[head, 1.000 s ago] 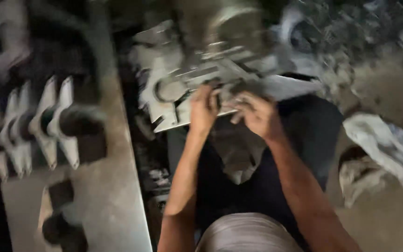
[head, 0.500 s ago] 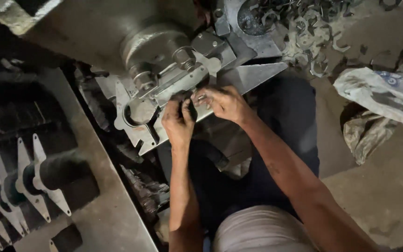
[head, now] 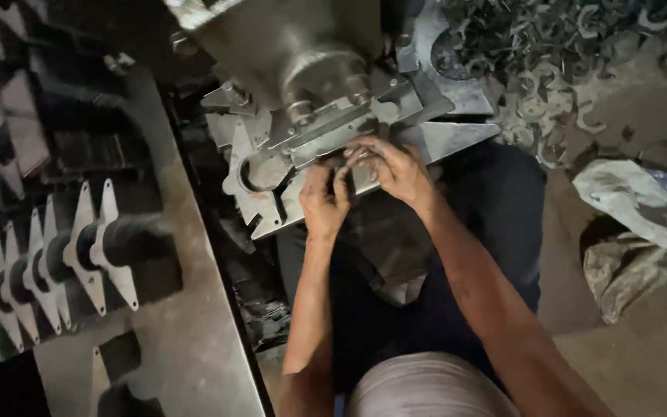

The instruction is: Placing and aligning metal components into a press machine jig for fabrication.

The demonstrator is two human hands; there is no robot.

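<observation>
A grey metal press machine (head: 303,54) with a round cylinder sits at the top centre. Beneath it lies a flat steel die plate (head: 260,189) with a round cutout and notched edges. My left hand (head: 324,202) rests on the plate's front edge, fingers curled against a small metal piece under the press. My right hand (head: 395,166) is beside it, its fingertips pinching the same small piece; the piece itself is mostly hidden. Both forearms reach up from the bottom over dark trousers.
Several flat pointed steel blanks (head: 79,255) are threaded on a dark bar at the left, above a steel sheet (head: 187,340). A heap of curved metal offcuts (head: 550,54) lies at the top right. A crumpled sack (head: 642,208) lies on the floor at right.
The view has steadied and shifted; both hands stay together at the plate under the press, sitting slightly lower in view. The blanks on the bar now appear lower left.
</observation>
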